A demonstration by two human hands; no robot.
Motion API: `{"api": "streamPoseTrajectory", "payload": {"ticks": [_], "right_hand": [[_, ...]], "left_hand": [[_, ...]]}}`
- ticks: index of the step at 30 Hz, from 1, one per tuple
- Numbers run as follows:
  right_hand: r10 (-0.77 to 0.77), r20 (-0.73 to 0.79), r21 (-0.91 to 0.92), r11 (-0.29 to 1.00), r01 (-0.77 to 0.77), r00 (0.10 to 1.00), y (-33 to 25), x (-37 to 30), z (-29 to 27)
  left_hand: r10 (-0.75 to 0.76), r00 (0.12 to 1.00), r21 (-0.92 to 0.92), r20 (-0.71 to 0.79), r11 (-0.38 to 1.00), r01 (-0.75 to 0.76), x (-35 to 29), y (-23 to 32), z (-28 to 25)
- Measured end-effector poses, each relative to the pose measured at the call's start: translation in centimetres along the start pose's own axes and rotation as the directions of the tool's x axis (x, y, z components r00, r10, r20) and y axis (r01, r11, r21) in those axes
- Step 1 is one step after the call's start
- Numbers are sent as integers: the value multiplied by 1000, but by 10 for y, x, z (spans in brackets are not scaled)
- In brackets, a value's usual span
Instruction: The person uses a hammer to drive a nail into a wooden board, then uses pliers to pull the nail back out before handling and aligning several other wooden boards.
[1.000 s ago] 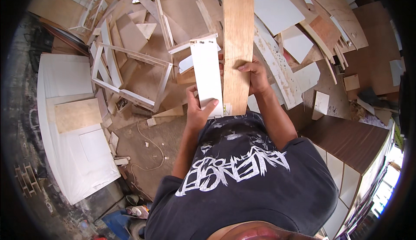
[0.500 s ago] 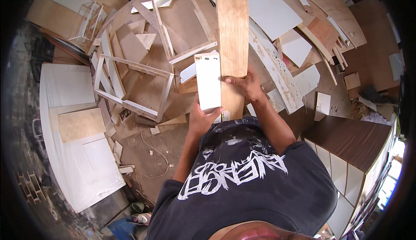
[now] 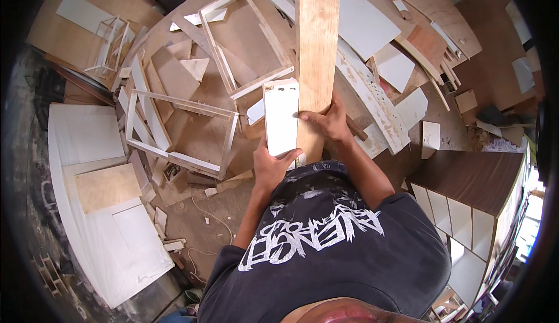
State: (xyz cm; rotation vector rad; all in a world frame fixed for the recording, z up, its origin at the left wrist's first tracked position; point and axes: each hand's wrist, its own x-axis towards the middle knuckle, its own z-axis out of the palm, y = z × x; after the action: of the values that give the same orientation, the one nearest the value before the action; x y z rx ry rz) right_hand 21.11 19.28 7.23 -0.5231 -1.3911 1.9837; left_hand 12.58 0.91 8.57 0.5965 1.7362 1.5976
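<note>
A long, pale wooden plank (image 3: 317, 43) stretches away from my waist to the far edge of the view. My right hand (image 3: 329, 120) grips its right side, with the thumb lying across the top face. Against the plank's left side rests a short white board (image 3: 281, 116) with small dark holes at its far end. My left hand (image 3: 273, 166) holds that board near its close end, thumb on the near right corner and fingers along the left edge. The undersides of both pieces are hidden.
Two wooden frames (image 3: 181, 107) (image 3: 247, 43) lie among offcuts at the left. White sheets (image 3: 355, 14) and strips lean at the far right. A brown-topped cabinet (image 3: 466, 177) stands at near right, a wrapped white panel (image 3: 128, 241) at left. A thin cord (image 3: 218, 218) crosses the floor.
The view has shifted slightly. The plank and white board sit a little to the right and lower in the picture, and both hands keep their holds.
</note>
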Motion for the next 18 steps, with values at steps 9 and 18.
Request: {"api": "streamPoseTrajectory", "payload": {"ticks": [9,18], "right_hand": [[-111,-56,122,985,117,992,10,11,38],[-38,-265,50,997,53,964,23,-3,72]], "left_hand": [[103,992,218,66,969,-115,13,15,-52],[-3,995,437,95,899,-39,18,17,-90]]}}
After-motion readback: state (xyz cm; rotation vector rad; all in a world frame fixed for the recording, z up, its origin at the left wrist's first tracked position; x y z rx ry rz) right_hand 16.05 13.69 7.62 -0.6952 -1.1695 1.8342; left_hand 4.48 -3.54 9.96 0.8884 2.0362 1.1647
